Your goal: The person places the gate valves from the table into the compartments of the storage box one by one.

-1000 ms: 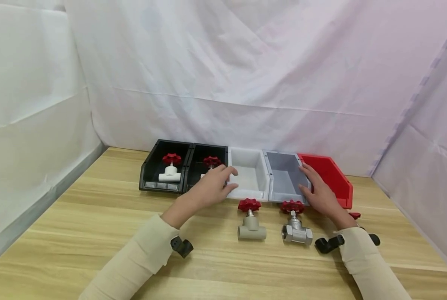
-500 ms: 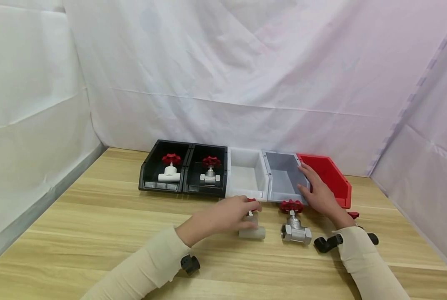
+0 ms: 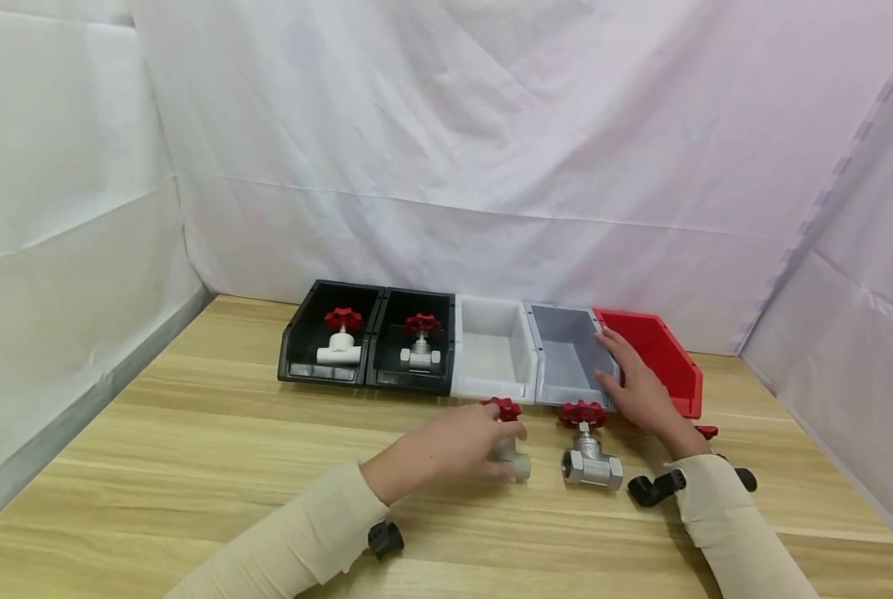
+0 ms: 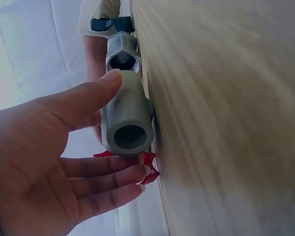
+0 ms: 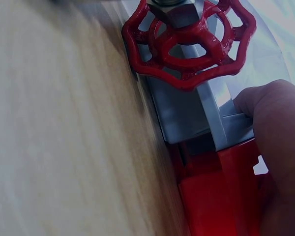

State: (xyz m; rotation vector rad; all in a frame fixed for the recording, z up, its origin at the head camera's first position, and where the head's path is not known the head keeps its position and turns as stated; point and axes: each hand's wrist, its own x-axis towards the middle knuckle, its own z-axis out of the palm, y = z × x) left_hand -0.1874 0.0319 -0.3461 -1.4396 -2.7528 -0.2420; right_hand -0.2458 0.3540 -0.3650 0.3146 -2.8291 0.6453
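In the head view my left hand (image 3: 453, 445) reaches round a beige valve with a red handwheel (image 3: 504, 408) on the table. The left wrist view shows the thumb on the valve's pipe body (image 4: 130, 118), while the other fingers pass behind it near the handwheel. My right hand (image 3: 641, 395) rests at the adjoining rims of the grey bin (image 3: 566, 353) and red bin (image 3: 659, 353). Its thumb (image 5: 250, 101) lies over the grey rim in the right wrist view. Between the hands stands a steel valve (image 3: 592, 462) with a red handwheel (image 5: 187, 73).
Left of the grey bin are a white bin (image 3: 491, 387) and two black bins. They hold a white valve (image 3: 339, 349) and a small steel valve (image 3: 419, 353). Another red handle (image 3: 706, 432) is partly hidden behind the right wrist. A white curtain (image 3: 446, 166) hangs behind.
My left hand has moved from above the second black bin, right and nearer, to the beige valve, uncovering the small steel valve. The right hand has stayed in place.
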